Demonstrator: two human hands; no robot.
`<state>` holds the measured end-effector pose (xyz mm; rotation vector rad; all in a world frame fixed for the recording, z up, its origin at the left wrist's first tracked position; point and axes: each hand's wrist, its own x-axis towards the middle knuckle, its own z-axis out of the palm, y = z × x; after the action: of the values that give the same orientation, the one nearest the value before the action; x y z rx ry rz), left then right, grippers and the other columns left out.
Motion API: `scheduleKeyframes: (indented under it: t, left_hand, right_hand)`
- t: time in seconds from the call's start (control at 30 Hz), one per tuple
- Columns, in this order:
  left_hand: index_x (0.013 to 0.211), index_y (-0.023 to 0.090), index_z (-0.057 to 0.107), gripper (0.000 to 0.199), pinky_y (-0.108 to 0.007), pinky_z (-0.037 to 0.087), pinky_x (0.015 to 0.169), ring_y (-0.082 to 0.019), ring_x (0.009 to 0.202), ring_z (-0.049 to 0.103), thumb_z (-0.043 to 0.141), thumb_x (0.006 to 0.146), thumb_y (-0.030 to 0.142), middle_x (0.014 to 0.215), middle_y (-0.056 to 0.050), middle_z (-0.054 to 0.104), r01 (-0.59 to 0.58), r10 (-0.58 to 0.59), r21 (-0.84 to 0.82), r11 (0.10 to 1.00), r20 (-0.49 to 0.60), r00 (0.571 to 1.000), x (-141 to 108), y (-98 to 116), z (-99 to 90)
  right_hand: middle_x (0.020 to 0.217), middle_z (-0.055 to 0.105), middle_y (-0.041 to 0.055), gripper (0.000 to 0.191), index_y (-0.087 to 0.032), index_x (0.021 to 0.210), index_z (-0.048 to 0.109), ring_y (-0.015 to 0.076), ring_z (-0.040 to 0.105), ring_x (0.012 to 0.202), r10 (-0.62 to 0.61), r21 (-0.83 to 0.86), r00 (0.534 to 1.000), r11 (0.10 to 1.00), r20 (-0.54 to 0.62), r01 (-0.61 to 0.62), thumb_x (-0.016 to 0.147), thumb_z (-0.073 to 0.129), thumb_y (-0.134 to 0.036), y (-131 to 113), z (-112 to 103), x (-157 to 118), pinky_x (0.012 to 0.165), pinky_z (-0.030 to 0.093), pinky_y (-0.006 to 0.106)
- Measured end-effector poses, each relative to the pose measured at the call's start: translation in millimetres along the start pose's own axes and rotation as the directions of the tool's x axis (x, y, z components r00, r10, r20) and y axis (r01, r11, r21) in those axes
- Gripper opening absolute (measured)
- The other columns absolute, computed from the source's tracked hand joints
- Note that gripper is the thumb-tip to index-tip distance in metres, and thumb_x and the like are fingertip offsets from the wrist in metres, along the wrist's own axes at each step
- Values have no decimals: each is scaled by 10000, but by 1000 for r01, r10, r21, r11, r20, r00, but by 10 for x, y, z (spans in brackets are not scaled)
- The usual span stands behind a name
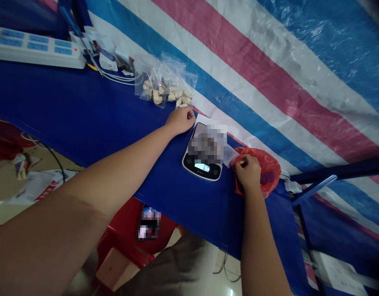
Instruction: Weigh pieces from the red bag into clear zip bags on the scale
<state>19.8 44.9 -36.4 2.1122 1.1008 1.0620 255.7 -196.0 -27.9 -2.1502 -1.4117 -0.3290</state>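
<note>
A black and silver digital scale (202,174) lies on the blue table, its display lit. On it rests a clear plastic bag (229,155) whose contents are blurred out. My left hand (180,120) is closed with curled fingers, just left of the scale's far end and below the filled zip bags. Whatever it may hold is hidden. To the right of the scale, my right hand (248,170) is over the near side of a crumpled red plastic bag (271,172). Its fingers are pinched together, with a small pale bit at their tips that I cannot make out.
Several clear zip bags of pale chunks (157,96) lie against the striped tarp wall (238,53). A white power strip (38,47), cables and a screwdriver sit at the back left. Below the table edge, a phone (149,222) rests on a red stool (124,242).
</note>
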Motion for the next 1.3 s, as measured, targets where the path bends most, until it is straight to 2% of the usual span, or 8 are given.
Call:
scheduleKeyframes:
  t: [0.17, 0.37, 0.6, 0.7, 0.8, 0.93, 1.1, 1.3]
  left_hand:
    - [826, 202, 672, 79, -306, 462, 735, -189, 803, 636, 597, 816, 229, 861, -42, 726, 6, -7, 5, 1000, 17, 1000, -5, 9, -10]
    - [827, 205, 667, 74, -309, 467, 750, -188, 800, 633, 594, 817, 220, 861, -40, 723, 18, -18, -6, 1000, 21, 1000, -5, 9, -15]
    - [836, 206, 671, 84, -302, 475, 755, -180, 792, 627, 594, 817, 233, 855, -36, 718, 21, -20, -7, 1000, 28, 999, -3, 5, -14]
    - [822, 208, 663, 69, -308, 474, 747, -185, 786, 628, 601, 810, 235, 847, -37, 718, 17, -17, -13, 1000, 20, 1000, -4, 9, -17]
    - [809, 212, 655, 53, -317, 473, 742, -193, 786, 630, 606, 810, 232, 842, -40, 718, 19, -19, -18, 1000, 16, 1000, -5, 13, -19]
    - [829, 216, 660, 60, -314, 475, 763, -192, 800, 626, 603, 816, 225, 859, -42, 720, 28, -27, -11, 1000, 29, 999, -6, 18, -19]
    - [834, 213, 670, 73, -314, 474, 768, -193, 808, 627, 600, 817, 227, 865, -42, 719, 35, -35, -9, 999, 28, 999, 2, 6, -11]
    - [840, 199, 682, 97, -307, 476, 762, -187, 773, 615, 600, 805, 238, 849, -47, 713, 19, -18, -24, 1000, 20, 1000, 14, 1, -5]
  right_hand:
    - [852, 661, 79, 282, -165, 1019, 656, 230, 610, 764, 101, 50, 995, 994, -10, -101, 783, 569, -291, -24, -17, 5, 813, 517, 391]
    - [1094, 721, 151, 426, -148, 1182, 647, 275, 671, 968, 135, 44, 989, 990, -65, -133, 781, 518, -205, -54, -87, -7, 930, 511, 439]
    - [1098, 741, 140, 374, -162, 1120, 692, 295, 698, 994, 174, 63, 966, 984, -191, -165, 784, 551, -244, -98, -190, -18, 947, 519, 457]
    - [1026, 743, 110, 294, -189, 1028, 705, 280, 710, 935, 231, 195, 929, 964, -288, -179, 773, 574, -252, -121, -223, -12, 909, 542, 447]
    - [835, 704, 37, 217, -216, 933, 691, 215, 701, 731, 407, 516, 870, 828, -280, -221, 747, 582, -242, -157, -249, 7, 702, 583, 356]
    - [676, 633, -37, 179, -210, 818, 696, 131, 621, 547, 537, 802, 827, 563, -170, -200, 664, 604, -210, -211, -279, 46, 459, 497, 225]
    - [705, 683, -39, 230, -184, 810, 722, 110, 657, 555, 581, 887, 813, 396, -42, -237, 593, 646, -189, -267, -313, 62, 426, 492, 172]
    - [706, 708, -33, 169, -166, 774, 693, 105, 693, 586, 667, 892, 728, 219, 160, -396, 608, 663, -161, -276, -357, 60, 456, 526, 143]
